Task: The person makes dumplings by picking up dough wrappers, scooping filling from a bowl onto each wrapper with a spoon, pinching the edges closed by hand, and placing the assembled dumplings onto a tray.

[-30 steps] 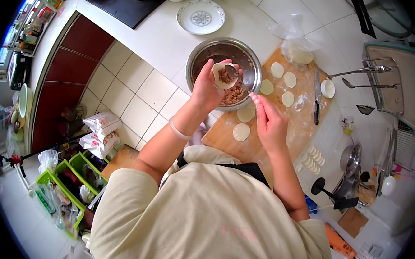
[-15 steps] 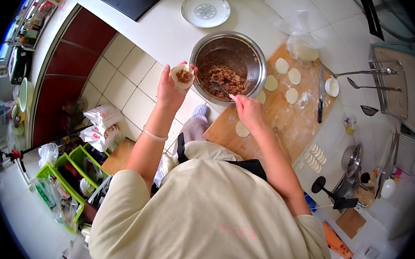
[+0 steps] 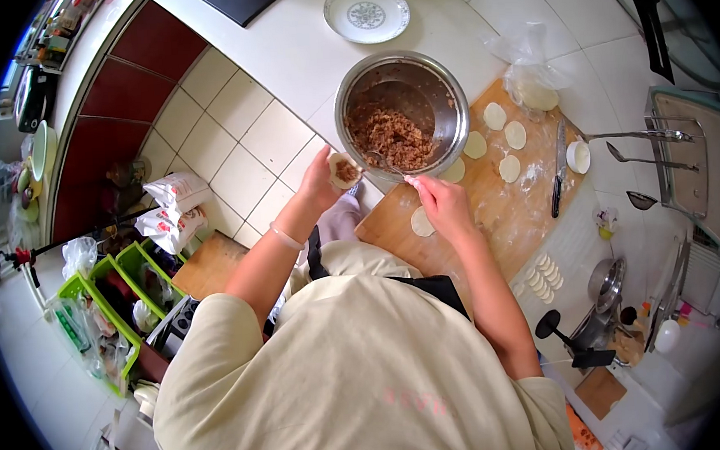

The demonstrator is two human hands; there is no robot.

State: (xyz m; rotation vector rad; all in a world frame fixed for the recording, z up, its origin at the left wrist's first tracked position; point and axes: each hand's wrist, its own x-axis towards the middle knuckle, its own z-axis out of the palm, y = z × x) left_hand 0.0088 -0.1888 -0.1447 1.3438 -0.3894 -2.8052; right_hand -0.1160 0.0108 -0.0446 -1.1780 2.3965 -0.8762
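In my left hand (image 3: 318, 184) rests a round dumpling wrapper (image 3: 335, 159) with brown meat filling (image 3: 346, 171) in its middle; the fingers curl around its edge. My right hand (image 3: 448, 206) is closed on the handle of a spoon (image 3: 381, 161), whose bowl end lies at the filling inside a steel mixing bowl (image 3: 460, 128). Minced meat (image 3: 392, 136) covers the lower part of that bowl. Left hand and wrapper are just outside the bowl's near left rim. Several flat wrappers (image 3: 494, 117) lie on the floured wooden board (image 3: 492, 225) beside it.
A knife (image 3: 558, 172) and a small white cup (image 3: 578, 157) sit at the board's right edge. Behind is a plastic bag of dough (image 3: 536, 92). A patterned plate (image 3: 366, 13) stands on the far counter. Finished dumplings (image 3: 545, 278) lie in rows at right.
My left hand with the filled wrapper has moved down and to the right, and the wrapper is more tilted. The right hand stays near the bowl's rim with the spoon.
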